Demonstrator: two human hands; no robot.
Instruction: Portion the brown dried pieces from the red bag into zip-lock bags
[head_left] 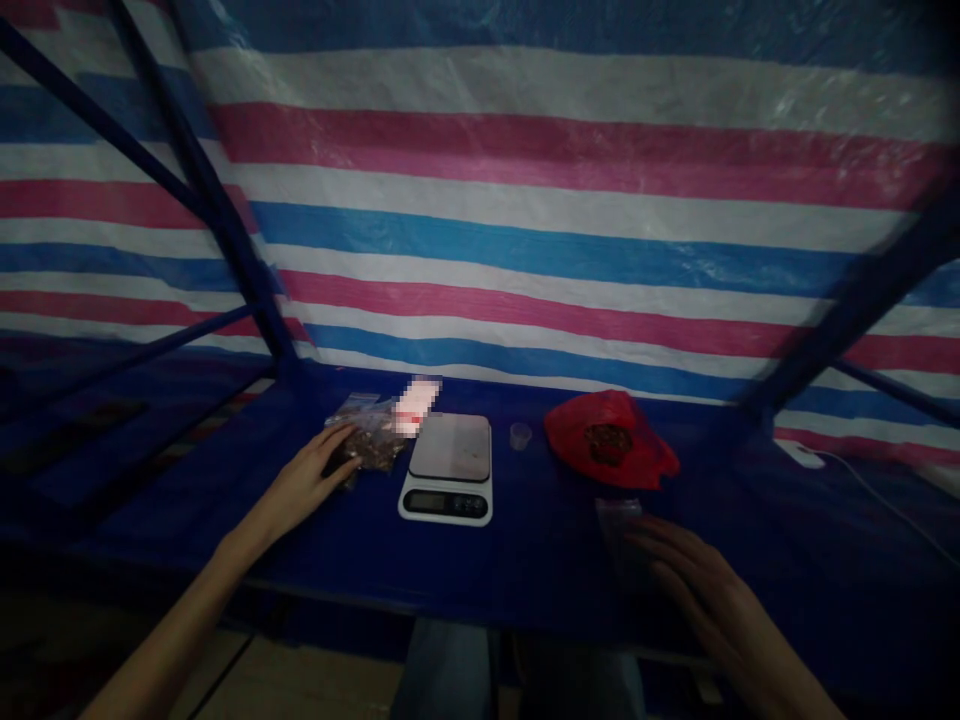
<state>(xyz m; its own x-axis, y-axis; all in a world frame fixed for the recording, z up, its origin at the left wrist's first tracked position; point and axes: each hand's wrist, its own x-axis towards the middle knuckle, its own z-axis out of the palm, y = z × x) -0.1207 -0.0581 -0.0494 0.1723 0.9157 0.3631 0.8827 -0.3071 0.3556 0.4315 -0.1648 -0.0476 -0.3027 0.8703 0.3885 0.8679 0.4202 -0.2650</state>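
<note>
My left hand (311, 478) reaches forward and rests on a clear plastic bag of brown pieces (367, 440) lying left of a white digital scale (450, 468). Its fingers lie flat over the bag's near edge rather than gripping it. My right hand (701, 585) lies flat on the blue table, fingers stretched out, touching a small empty clear bag (619, 512). A red plastic bag (611, 440) holding brown material sits open beyond the right hand.
A small clear cup (520, 435) stands between the scale and the red bag. A white cable (870, 490) runs along the right side of the blue table (540, 560). A striped tarp (525, 200) and dark metal frame bars (225, 220) close in the back.
</note>
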